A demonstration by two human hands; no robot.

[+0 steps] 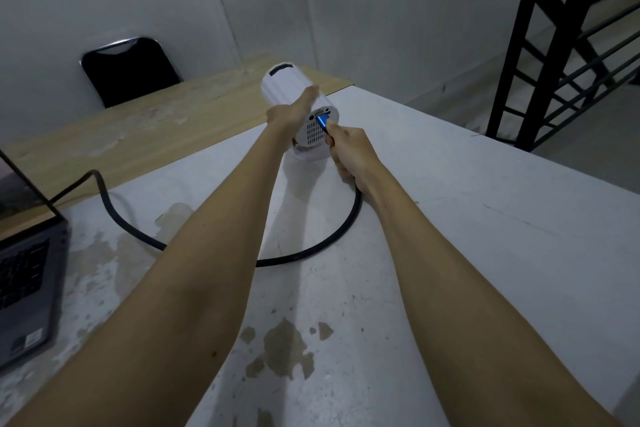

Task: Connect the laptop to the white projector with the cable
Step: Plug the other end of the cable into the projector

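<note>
The white cylindrical projector (287, 85) stands tilted on its base in the middle of the white table (485, 218), its rear panel with ports and a vent grille turned toward me. My left hand (294, 107) grips its body from the left side. My right hand (349, 152) holds the blue plug (323, 122) of the black cable (332, 239), and the plug's tip sits at a port on the rear panel. The cable curves across the table to the left, toward the open laptop (27, 274) at the left edge; its end there is hidden.
A wooden table (138, 128) adjoins the white one at the back, with a black chair (130, 69) behind it. A black metal stair railing (561, 55) stands at the right, beyond the table's edge. The white tabletop has worn, peeling patches.
</note>
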